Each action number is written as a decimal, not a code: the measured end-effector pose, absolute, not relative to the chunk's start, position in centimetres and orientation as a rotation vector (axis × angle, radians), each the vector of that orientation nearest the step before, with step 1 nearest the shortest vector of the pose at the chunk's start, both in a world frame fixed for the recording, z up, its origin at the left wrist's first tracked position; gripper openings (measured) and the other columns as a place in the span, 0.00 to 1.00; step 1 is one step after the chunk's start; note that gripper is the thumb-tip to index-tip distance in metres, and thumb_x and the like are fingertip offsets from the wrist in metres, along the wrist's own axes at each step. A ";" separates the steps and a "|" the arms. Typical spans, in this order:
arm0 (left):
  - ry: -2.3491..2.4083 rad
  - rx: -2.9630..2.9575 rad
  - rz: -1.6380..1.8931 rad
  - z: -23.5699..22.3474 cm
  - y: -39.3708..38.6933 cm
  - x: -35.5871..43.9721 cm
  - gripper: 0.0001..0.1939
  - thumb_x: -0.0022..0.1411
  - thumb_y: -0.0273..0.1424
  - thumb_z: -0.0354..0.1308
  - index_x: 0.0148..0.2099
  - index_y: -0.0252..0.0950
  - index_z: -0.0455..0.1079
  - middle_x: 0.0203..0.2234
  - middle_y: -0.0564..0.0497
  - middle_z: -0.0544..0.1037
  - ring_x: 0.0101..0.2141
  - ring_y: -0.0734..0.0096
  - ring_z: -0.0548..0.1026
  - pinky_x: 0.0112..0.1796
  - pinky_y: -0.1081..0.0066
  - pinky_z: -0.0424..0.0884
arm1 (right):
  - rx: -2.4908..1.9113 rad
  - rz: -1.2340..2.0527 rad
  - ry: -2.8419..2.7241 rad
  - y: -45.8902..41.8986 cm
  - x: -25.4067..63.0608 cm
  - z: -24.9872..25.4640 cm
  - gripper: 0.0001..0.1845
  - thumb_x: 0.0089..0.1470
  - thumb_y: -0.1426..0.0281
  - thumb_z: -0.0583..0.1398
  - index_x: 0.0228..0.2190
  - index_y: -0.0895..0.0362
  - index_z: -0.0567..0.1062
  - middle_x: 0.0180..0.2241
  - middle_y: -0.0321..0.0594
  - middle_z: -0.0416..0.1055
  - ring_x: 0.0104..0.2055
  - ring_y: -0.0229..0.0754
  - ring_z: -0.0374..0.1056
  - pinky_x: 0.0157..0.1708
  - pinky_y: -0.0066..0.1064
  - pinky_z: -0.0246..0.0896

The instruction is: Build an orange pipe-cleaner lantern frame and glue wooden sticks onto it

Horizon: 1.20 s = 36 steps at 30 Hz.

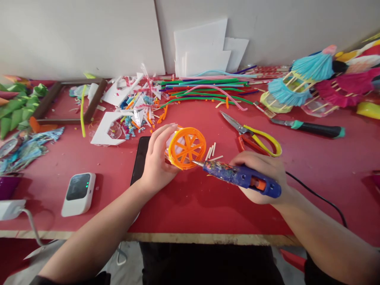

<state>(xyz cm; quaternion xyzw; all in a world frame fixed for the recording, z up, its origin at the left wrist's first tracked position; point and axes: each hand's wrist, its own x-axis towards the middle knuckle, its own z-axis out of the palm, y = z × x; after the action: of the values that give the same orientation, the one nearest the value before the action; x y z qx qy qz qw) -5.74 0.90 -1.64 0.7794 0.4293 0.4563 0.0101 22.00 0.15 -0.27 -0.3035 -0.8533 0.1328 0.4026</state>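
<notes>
My left hand (158, 152) is closed around a clear plastic cup whose round face carries an orange spoked wheel (188, 148), turned toward me. In my right hand (264, 174) is a blue glue gun (237, 174), its body smeared with dried glue. The metal nozzle reaches the lower right edge of the wheel; I cannot tell whether it touches. Several short white sticks (211, 151) lie on the table just right of the wheel. Scissors with red and yellow handles (258, 138) rest beyond my right hand. My fingers partly hide the cup's side.
A black phone (139, 158) lies under my left hand, with a white device (78, 194) farther left. Scraps (136, 107) and colored pipe cleaners (208, 89) spread along the back. A utility knife (311, 127) and crepe-paper models (311, 71) are at right. The gun's cord (320, 196) trails right.
</notes>
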 end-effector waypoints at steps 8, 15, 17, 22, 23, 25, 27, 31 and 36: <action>1.354 2.455 1.399 -1.5 0.8 -5.7 0.40 0.58 0.51 0.67 0.65 0.43 0.58 0.57 0.39 0.72 0.58 0.50 0.72 0.58 0.49 0.71 | -0.760 0.338 -2.179 0.2 22.2 -0.1 0.12 0.48 0.76 0.60 0.35 0.51 0.69 0.26 0.35 0.71 0.25 0.41 0.69 0.24 0.34 0.67; 1.373 2.469 1.384 -1.6 0.9 -5.8 0.40 0.58 0.50 0.68 0.66 0.45 0.57 0.58 0.40 0.71 0.58 0.50 0.71 0.58 0.48 0.71 | -0.813 0.248 -2.174 0.1 22.2 -0.1 0.08 0.49 0.73 0.59 0.33 0.52 0.68 0.25 0.34 0.71 0.24 0.39 0.67 0.23 0.32 0.64; 1.382 2.472 1.382 -1.6 0.9 -5.8 0.39 0.59 0.49 0.67 0.66 0.45 0.57 0.58 0.41 0.71 0.58 0.50 0.71 0.58 0.48 0.71 | -0.796 0.223 -2.161 0.2 22.3 0.0 0.08 0.50 0.73 0.59 0.35 0.52 0.69 0.26 0.35 0.72 0.25 0.39 0.68 0.24 0.31 0.65; 1.372 2.447 1.421 -1.4 0.9 -5.6 0.38 0.58 0.48 0.68 0.65 0.44 0.58 0.57 0.41 0.72 0.58 0.50 0.72 0.58 0.47 0.70 | -0.737 0.230 -2.128 0.2 22.6 0.4 0.14 0.48 0.75 0.59 0.39 0.52 0.71 0.28 0.35 0.75 0.27 0.41 0.72 0.27 0.32 0.69; 1.361 2.437 1.435 -1.4 1.0 -5.5 0.38 0.58 0.48 0.69 0.65 0.44 0.59 0.57 0.41 0.72 0.58 0.50 0.72 0.58 0.47 0.70 | -0.756 0.199 -2.128 0.2 22.6 0.5 0.14 0.48 0.75 0.59 0.39 0.51 0.71 0.28 0.35 0.75 0.26 0.41 0.72 0.26 0.33 0.69; 1.348 2.428 1.457 -1.3 1.0 -5.5 0.38 0.57 0.47 0.69 0.65 0.44 0.59 0.57 0.41 0.71 0.58 0.49 0.72 0.59 0.47 0.69 | -0.807 0.142 -2.122 0.1 22.6 0.5 0.14 0.48 0.76 0.60 0.38 0.50 0.70 0.27 0.35 0.74 0.25 0.42 0.71 0.24 0.34 0.68; 1.364 2.434 1.452 -1.3 0.9 -5.5 0.38 0.57 0.48 0.69 0.65 0.45 0.59 0.57 0.42 0.71 0.58 0.49 0.72 0.59 0.46 0.69 | -0.859 0.121 -2.118 0.0 22.6 0.5 0.13 0.49 0.76 0.60 0.37 0.49 0.69 0.26 0.36 0.74 0.24 0.43 0.71 0.23 0.35 0.68; 1.396 2.448 1.443 -1.4 0.9 -5.6 0.38 0.58 0.50 0.68 0.64 0.45 0.59 0.56 0.41 0.72 0.58 0.50 0.72 0.59 0.46 0.69 | -0.861 0.099 -2.121 0.0 22.5 0.4 0.13 0.49 0.76 0.59 0.35 0.48 0.67 0.24 0.35 0.72 0.22 0.44 0.69 0.20 0.36 0.66; 1.407 2.449 1.428 -1.5 1.0 -5.7 0.41 0.55 0.51 0.69 0.64 0.46 0.58 0.56 0.42 0.71 0.58 0.48 0.71 0.59 0.44 0.69 | -0.868 0.119 -2.124 0.1 22.5 0.3 0.12 0.49 0.76 0.60 0.33 0.47 0.66 0.22 0.34 0.71 0.22 0.44 0.68 0.19 0.36 0.64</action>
<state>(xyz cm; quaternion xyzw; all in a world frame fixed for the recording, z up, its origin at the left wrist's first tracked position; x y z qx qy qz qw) -5.66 0.98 -1.53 0.7738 0.4446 0.4510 -0.0116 22.50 0.15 0.35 -0.3447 -0.8433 0.0473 0.4096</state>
